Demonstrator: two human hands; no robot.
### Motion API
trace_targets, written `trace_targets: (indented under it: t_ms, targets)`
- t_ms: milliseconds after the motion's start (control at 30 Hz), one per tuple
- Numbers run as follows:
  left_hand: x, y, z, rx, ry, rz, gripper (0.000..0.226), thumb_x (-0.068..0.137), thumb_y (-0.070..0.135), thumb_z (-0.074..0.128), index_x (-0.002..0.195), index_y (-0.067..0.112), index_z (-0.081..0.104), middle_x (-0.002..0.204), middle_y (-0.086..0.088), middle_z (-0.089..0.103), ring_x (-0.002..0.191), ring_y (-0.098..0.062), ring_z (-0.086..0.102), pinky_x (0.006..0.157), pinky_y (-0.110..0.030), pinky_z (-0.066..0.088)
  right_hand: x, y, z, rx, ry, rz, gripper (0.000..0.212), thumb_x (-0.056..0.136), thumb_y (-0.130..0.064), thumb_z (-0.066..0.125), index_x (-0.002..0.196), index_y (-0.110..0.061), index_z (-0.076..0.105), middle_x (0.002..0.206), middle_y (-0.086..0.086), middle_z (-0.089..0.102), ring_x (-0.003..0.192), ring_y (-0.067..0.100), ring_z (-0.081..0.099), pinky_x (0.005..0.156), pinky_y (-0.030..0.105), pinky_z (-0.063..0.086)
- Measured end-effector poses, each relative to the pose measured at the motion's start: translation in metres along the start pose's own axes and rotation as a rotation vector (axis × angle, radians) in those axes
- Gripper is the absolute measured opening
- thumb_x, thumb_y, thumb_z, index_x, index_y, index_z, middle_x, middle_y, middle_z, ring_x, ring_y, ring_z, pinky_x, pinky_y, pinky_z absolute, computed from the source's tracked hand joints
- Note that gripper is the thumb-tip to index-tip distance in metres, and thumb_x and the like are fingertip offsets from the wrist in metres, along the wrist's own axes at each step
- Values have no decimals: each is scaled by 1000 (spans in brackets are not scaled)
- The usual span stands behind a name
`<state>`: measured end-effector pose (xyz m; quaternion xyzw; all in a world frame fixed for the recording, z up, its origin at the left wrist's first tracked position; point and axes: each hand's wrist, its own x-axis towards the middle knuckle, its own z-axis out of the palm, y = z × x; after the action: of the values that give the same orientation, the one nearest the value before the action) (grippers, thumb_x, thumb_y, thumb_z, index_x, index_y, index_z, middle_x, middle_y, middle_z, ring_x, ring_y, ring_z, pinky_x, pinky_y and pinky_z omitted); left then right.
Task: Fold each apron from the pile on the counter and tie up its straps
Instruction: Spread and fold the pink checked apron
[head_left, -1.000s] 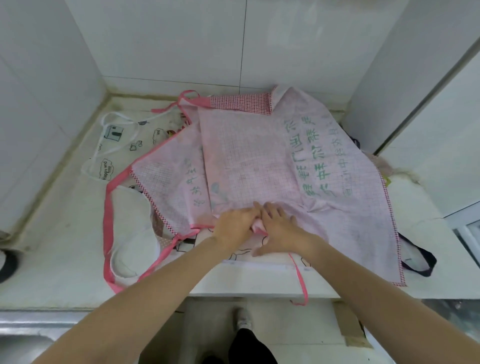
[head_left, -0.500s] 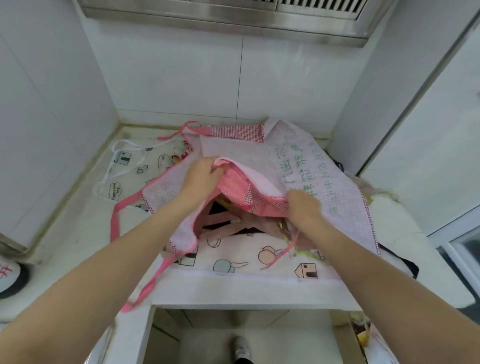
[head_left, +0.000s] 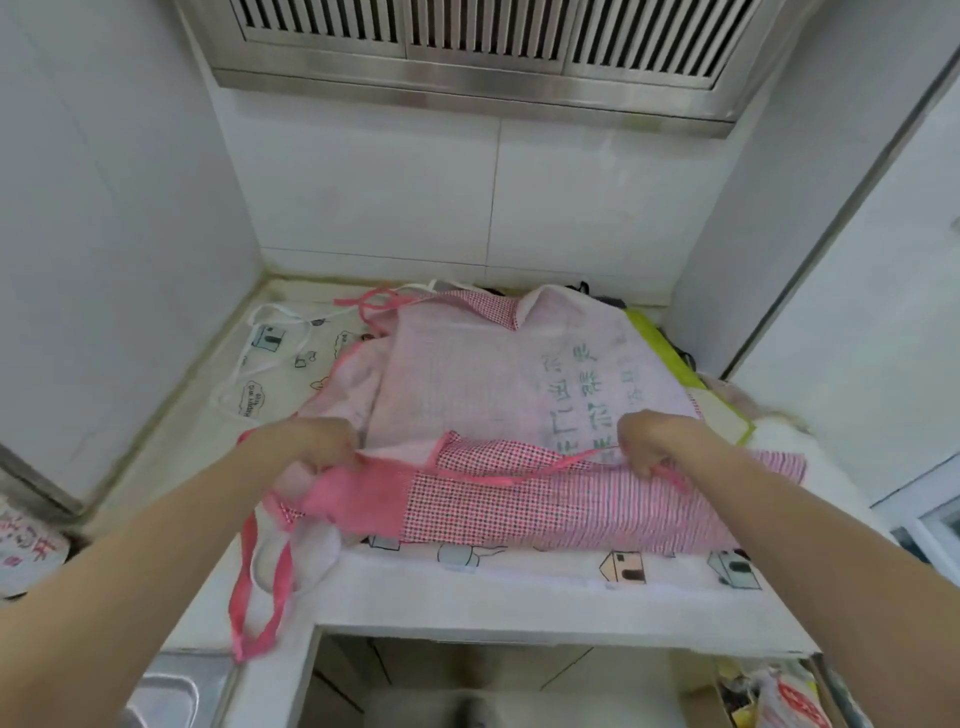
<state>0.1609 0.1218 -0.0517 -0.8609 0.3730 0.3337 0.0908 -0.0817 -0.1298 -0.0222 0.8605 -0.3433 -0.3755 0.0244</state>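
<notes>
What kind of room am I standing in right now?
Most likely a home kitchen: a stainless range hood hangs over a tiled alcove, a white counter runs below it, and a metal sink sits at the lower left.

counter (head_left: 171, 457): pale stone top, set in a tiled corner
cartoon-print apron (head_left: 283, 358): lies flat on counter, white straps looped at left rear, near edge reaches counter front
pink apron (head_left: 467, 384): spread on top of the print apron
pink strap (head_left: 260, 587): hangs over counter's front-left edge
</notes>
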Motion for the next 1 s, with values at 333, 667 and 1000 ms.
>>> trace_targets:
  t_ms: [333, 667, 1000]
  targets:
    - [45, -2, 21, -233, 159, -212, 33, 97, 20, 45, 121, 3, 58, 117, -14, 59, 114, -27, 54, 89, -29, 39, 78, -23, 17, 316, 436, 73, 27, 92, -10, 43, 115, -9, 58, 118, 15, 59, 108, 32, 58, 87, 34, 46]
    - [79, 53, 33, 253, 276, 89, 36, 90, 23, 55, 125, 13, 54, 112, -4, 55, 108, -23, 52, 96, -35, 38, 88, -37, 18, 583, -104, -142, 11, 89, 0, 55, 100, -2, 54, 76, 11, 56, 36, 7, 58, 39, 18, 48]
    - [70, 24, 30, 222, 481, -165, 45, 95, 9, 42, 138, 6, 30, 139, -15, 37, 127, -34, 40, 103, -43, 36, 104, -48, 11, 488, 219, -176, 37, 90, -5, 54, 125, -1, 48, 123, 18, 52, 108, 30, 56, 84, 31, 45]
